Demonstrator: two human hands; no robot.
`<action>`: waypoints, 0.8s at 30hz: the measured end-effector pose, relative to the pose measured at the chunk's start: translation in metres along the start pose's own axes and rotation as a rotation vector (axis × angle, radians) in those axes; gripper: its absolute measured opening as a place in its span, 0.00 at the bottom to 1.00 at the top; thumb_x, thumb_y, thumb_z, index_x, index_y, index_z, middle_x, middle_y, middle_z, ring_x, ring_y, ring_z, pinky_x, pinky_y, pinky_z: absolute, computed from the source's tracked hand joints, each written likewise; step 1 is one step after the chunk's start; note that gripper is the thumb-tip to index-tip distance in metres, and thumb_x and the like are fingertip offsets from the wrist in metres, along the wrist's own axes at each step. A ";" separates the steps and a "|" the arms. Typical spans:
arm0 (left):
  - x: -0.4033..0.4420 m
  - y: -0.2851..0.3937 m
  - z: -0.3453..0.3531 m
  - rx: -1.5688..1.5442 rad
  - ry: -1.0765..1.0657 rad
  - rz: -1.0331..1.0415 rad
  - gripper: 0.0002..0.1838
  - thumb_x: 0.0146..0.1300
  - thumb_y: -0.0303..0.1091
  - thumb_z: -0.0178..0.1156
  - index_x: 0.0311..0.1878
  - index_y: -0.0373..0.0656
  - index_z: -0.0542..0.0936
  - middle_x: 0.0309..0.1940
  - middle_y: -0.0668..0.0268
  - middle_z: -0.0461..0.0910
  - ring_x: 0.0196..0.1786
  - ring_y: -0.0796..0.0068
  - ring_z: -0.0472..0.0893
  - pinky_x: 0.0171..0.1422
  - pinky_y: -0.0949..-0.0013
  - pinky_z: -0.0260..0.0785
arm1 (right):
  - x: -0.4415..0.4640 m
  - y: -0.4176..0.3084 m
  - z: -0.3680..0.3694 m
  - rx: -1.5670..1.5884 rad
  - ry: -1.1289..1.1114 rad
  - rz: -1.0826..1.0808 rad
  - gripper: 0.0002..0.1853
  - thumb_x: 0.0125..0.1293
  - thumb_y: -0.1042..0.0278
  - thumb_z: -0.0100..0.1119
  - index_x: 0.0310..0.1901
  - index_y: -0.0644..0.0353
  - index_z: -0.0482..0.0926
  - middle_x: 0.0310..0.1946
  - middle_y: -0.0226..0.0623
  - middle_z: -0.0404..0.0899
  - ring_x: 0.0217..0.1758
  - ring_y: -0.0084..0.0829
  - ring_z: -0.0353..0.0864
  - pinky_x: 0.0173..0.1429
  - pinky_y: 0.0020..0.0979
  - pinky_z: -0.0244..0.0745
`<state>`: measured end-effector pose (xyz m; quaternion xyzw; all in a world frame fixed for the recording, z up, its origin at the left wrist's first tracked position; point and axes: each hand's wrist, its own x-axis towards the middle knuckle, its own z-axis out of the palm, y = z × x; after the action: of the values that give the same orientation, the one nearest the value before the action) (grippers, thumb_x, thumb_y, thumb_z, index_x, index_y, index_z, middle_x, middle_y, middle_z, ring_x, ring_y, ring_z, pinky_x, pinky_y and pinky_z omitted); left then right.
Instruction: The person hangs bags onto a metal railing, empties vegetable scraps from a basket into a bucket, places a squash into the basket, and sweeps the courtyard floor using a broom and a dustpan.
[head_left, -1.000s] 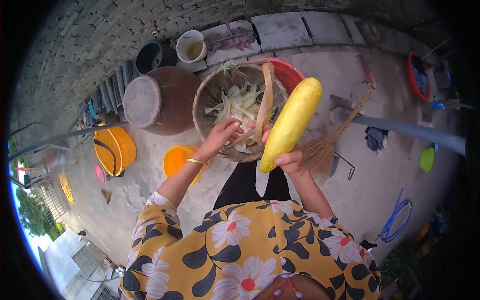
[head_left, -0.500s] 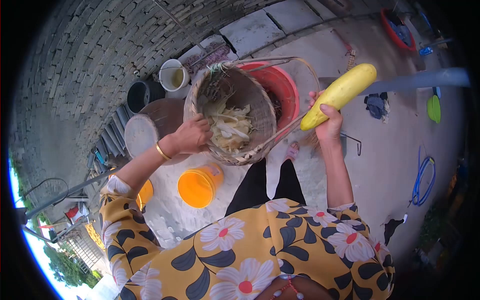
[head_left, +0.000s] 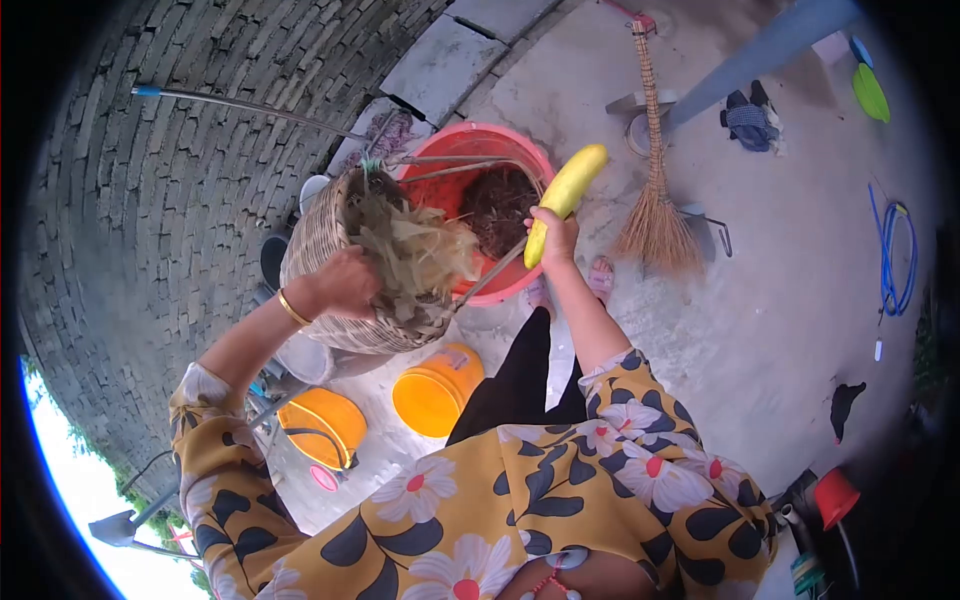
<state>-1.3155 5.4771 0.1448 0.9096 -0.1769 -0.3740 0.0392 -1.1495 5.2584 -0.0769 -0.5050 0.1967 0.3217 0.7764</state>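
Observation:
My left hand is closed on the rim of a woven basket, which is tipped over to the right. Pale, thin peelings spill from its mouth over a large red tub. Dark, stringy scraps lie in the tub. In my right hand is a long yellow cucumber, gripped near its lower end and pointing up and away. The basket's thin handle reaches my right hand; whether the fingers also grip it I cannot tell.
Yellow buckets stand near my legs. A straw broom lies to the right of the tub. Farther right are a dark cloth and a coiled blue hose. A brick wall rises on the left.
The basket has swung left and tipped, and its peelings have slid toward the tub. The cucumber in my right hand has moved left and lower. My view has turned right.

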 end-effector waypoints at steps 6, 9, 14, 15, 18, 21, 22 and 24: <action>-0.005 0.037 -0.069 -0.063 0.029 0.033 0.18 0.35 0.52 0.65 0.17 0.46 0.78 0.18 0.67 0.76 0.32 0.67 0.75 0.43 0.66 0.61 | -0.002 -0.037 0.000 -0.031 -0.079 0.091 0.17 0.46 0.72 0.61 0.37 0.64 0.68 0.26 0.36 0.73 0.21 0.30 0.77 0.24 0.27 0.72; 0.009 0.021 -0.069 -0.124 0.092 0.072 0.20 0.34 0.53 0.66 0.17 0.45 0.76 0.18 0.68 0.75 0.30 0.68 0.74 0.41 0.67 0.60 | 0.008 -0.037 0.004 -0.152 -0.085 -0.079 0.16 0.45 0.74 0.61 0.37 0.63 0.68 0.26 0.35 0.73 0.20 0.27 0.75 0.24 0.26 0.72; 0.009 -0.004 -0.002 -0.042 -0.196 -0.025 0.22 0.35 0.55 0.66 0.18 0.45 0.76 0.18 0.67 0.74 0.29 0.68 0.74 0.41 0.67 0.59 | 0.021 0.030 0.006 -0.165 -0.068 -0.012 0.20 0.40 0.72 0.64 0.39 0.62 0.73 0.28 0.33 0.74 0.26 0.26 0.75 0.33 0.25 0.70; 0.008 -0.003 -0.001 -0.064 -0.231 -0.045 0.22 0.36 0.55 0.66 0.19 0.45 0.77 0.19 0.66 0.75 0.31 0.68 0.75 0.42 0.67 0.59 | 0.022 0.041 0.003 -0.223 -0.081 -0.054 0.19 0.39 0.72 0.64 0.38 0.62 0.73 0.30 0.33 0.75 0.29 0.25 0.75 0.36 0.26 0.70; 0.001 0.002 -0.007 -0.118 -0.129 -0.020 0.21 0.37 0.54 0.66 0.20 0.44 0.77 0.19 0.67 0.75 0.31 0.68 0.75 0.42 0.67 0.59 | 0.024 0.049 -0.001 -0.328 -0.150 -0.004 0.19 0.39 0.72 0.64 0.37 0.63 0.73 0.29 0.33 0.75 0.28 0.25 0.75 0.35 0.25 0.70; -0.011 0.011 -0.031 -0.144 -0.036 0.009 0.21 0.37 0.53 0.66 0.21 0.44 0.77 0.19 0.66 0.74 0.30 0.67 0.74 0.42 0.67 0.59 | 0.018 0.021 0.012 -0.247 -0.188 0.106 0.17 0.43 0.73 0.62 0.38 0.63 0.71 0.24 0.33 0.73 0.24 0.26 0.75 0.28 0.25 0.70; -0.016 0.017 -0.045 -0.155 -0.006 0.014 0.20 0.37 0.52 0.67 0.21 0.43 0.77 0.19 0.66 0.74 0.30 0.66 0.73 0.43 0.67 0.59 | 0.008 -0.003 0.018 -0.256 -0.210 0.128 0.15 0.45 0.74 0.59 0.37 0.63 0.71 0.23 0.32 0.72 0.22 0.27 0.75 0.26 0.24 0.71; -0.023 0.030 -0.071 -0.175 -0.007 0.022 0.20 0.38 0.53 0.65 0.22 0.45 0.78 0.20 0.66 0.75 0.32 0.67 0.74 0.42 0.67 0.60 | 0.002 -0.039 0.017 -0.219 -0.286 0.124 0.16 0.46 0.75 0.59 0.39 0.63 0.70 0.24 0.33 0.72 0.23 0.27 0.76 0.27 0.25 0.72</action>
<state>-1.2902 5.4531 0.2172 0.8993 -0.1537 -0.3907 0.1222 -1.1211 5.2627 -0.0451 -0.5223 0.0789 0.4568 0.7157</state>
